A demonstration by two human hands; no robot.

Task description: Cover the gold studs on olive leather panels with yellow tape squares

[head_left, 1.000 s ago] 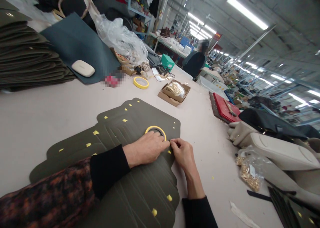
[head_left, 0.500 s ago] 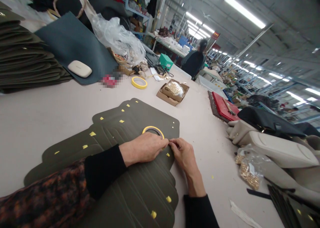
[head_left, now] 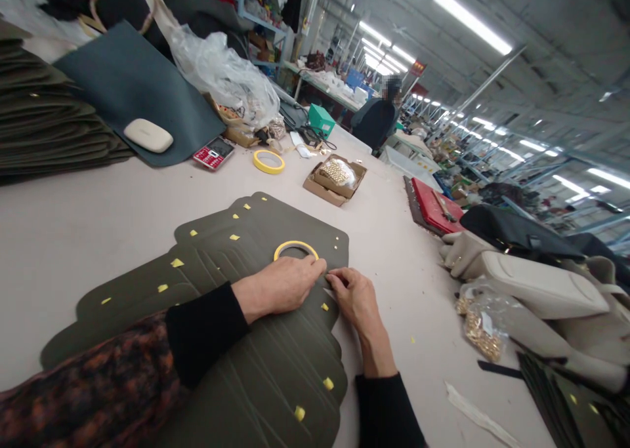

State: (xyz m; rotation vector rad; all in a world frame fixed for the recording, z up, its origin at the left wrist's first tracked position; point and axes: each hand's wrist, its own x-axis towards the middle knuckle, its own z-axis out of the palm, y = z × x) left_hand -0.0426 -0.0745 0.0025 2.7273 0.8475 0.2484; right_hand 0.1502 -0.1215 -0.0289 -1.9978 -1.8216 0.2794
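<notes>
My left hand (head_left: pixel 283 283) is closed on a roll of yellow tape (head_left: pixel 296 244), whose ring stands out beyond the fingers. Just to its right, my right hand (head_left: pixel 355 295) is pinched, thumb against fingertip, near the edge of the leather pieces; whatever it holds is too small to make out. Below both hands lie overlapping dark olive leather pieces (head_left: pixel 275 376), fanned out in layers with small yellow tape bits (head_left: pixel 235 237) stuck on them. A narrow gap separates the two hands' fingertips.
A second yellow tape roll (head_left: pixel 268 162) and an open cardboard box (head_left: pixel 335 180) of gold-coloured hardware sit farther back. Stacked olive pieces (head_left: pixel 44 120) stand left, beside a white case (head_left: pixel 148 135). At right are pale bag parts (head_left: pixel 541 284) and a hardware bag (head_left: pixel 482 330). A person (head_left: pixel 377 117) sits beyond.
My fingertips have come slightly apart, the left hand rising a little with the tape roll. The whole view has shifted slightly, so things on the table appear farther left.
</notes>
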